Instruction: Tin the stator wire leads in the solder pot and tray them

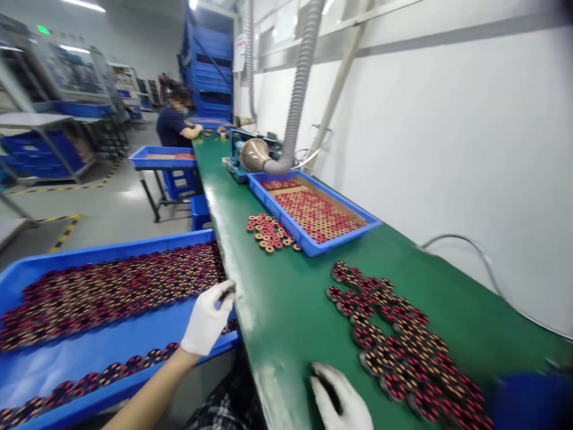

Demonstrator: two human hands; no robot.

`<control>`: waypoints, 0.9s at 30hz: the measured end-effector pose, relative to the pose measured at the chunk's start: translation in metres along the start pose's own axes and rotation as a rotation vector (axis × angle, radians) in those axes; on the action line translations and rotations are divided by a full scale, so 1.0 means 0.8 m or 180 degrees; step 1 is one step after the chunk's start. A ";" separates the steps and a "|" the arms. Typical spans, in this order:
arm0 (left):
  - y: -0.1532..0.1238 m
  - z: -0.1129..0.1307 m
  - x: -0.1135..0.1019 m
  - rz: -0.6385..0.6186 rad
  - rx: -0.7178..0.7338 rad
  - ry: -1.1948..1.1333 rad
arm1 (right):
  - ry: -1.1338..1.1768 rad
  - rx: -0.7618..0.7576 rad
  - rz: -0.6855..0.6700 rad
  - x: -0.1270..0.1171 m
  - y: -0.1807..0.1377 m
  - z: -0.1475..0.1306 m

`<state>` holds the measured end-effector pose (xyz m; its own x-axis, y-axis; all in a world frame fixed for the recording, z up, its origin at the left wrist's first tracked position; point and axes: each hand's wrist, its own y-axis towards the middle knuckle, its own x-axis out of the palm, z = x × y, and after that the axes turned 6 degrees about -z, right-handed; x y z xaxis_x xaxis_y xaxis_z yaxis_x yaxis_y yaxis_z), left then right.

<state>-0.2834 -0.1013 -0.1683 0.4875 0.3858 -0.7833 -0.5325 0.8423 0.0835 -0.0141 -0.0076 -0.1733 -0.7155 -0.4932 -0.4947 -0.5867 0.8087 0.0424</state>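
Note:
My left hand (208,319), in a white glove with dark fingertips, is raised at the table's near edge, above the right end of a blue tray (114,394). Its fingers are pinched together; anything between them is too dark to make out. Many round slotted parts (134,286), black with red or tan segments, fill the tray's far half, and a single row lines its near side. My right hand (342,400), also gloved, is low over the green table (286,322), fingers curved and apart, nothing visible between them. Right of it lies a large loose group of similar parts (403,346).
A blue tray of red and tan rings (313,215) stands by the wall, with loose rings (268,233) beside it. Behind it are a teal machine (239,155) and a grey hose (299,89). A co-worker (174,122) sits at the table's far end.

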 end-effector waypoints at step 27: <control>-0.019 0.356 0.043 0.0835 0.4161 -0.1015 | 0.3573 -0.0556 0.1460 -0.176 -0.052 -0.139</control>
<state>-0.0616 0.0067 -0.0207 0.7057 0.5069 -0.4950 0.3151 0.4013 0.8600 0.0688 -0.0079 -0.0089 -0.7483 -0.2465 0.6159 -0.1756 0.9689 0.1744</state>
